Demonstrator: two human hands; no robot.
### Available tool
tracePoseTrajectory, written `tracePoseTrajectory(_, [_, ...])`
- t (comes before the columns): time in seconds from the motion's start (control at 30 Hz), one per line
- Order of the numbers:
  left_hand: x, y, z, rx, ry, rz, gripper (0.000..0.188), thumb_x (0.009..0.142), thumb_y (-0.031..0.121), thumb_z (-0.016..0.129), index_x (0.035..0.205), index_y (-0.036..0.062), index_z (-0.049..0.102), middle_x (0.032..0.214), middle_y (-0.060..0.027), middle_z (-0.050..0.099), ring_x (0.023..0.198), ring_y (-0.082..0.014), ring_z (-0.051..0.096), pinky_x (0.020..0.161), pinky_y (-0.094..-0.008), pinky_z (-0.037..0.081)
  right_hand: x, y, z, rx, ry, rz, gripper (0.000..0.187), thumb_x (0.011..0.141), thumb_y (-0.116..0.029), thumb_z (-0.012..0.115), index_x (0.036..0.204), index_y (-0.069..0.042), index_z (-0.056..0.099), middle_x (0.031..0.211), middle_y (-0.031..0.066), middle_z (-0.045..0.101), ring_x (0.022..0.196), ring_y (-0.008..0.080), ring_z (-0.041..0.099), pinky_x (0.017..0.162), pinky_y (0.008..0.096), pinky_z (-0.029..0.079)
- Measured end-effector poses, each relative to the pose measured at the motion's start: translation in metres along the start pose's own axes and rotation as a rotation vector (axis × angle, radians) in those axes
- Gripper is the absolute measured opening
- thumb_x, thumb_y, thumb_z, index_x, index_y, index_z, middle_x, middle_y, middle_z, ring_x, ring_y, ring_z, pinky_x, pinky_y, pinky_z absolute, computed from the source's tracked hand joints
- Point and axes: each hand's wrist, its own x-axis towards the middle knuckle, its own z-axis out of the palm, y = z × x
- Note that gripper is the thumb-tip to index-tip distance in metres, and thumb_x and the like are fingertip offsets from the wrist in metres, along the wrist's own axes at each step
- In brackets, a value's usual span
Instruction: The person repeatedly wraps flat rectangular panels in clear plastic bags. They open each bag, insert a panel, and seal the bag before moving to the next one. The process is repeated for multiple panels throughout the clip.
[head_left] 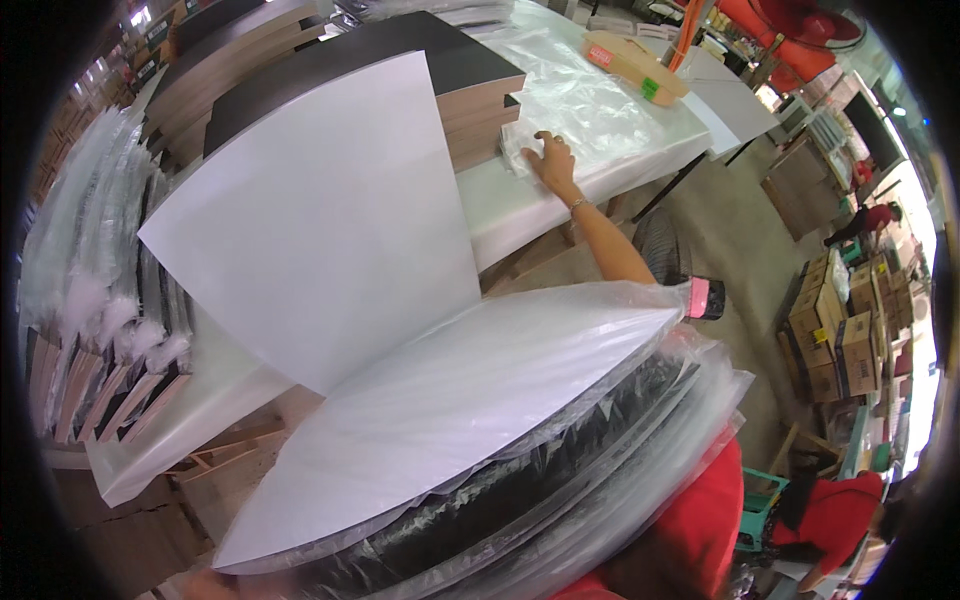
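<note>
My right hand [553,165] reaches over the table onto a pile of clear plastic bags [590,100], its fingers apart on the near left edge of the pile. Against my body lies a stack of large flat panels in clear plastic [560,480], some of them dark. The top one has a white face [450,400] under film. From its far edge a big bare white sheet [330,200] stands up, tilted toward the table. At the lower left rim a blurred bit of my left hand [210,585] shows by the stack's corner; its fingers are hidden.
Dark-topped panels with wood-coloured edges [480,120] are stacked on the white-covered table [510,215]. Plastic-wrapped panels [90,270] lean at the left. A tan tray [630,65] sits at the back. Beyond are a floor fan [660,245], cardboard boxes [830,330] and a person in red [835,515].
</note>
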Motion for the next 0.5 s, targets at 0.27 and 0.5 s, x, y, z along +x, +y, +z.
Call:
tracePoseTrajectory(0.27, [0.023, -0.072, 0.065, 0.038, -0.293, -0.312, 0.034, 0.086, 0.021, 0.055, 0.112, -0.0003, 0.052, 0.101, -0.0066, 0.053, 0.093, -0.0183, 0.052, 0.086, -0.0318, 0.042, 0.028, 0.033, 0.008, 0.254, -0.002, 0.064, 0.017, 0.080, -0.017, 0.063, 0.084, -0.001, 0.063, 0.087, 0.0158, 0.064, 0.085, 0.0307, 0.062, 0.073, 0.0411, 0.047])
tracePoseTrajectory(0.5, [0.020, -0.099, 0.077, 0.059, -0.346, -0.415, 0.039, 0.083, 0.024, 0.058, 0.113, -0.0002, 0.051, 0.101, -0.0067, 0.054, 0.092, -0.0183, 0.052, 0.086, -0.0320, 0.042, 0.021, 0.028, 0.010, 0.056, -0.024, -0.013, 0.018, 0.077, -0.021, 0.069, 0.084, -0.006, 0.065, 0.089, 0.0163, 0.061, 0.084, 0.0321, 0.061, 0.075, 0.0418, 0.047])
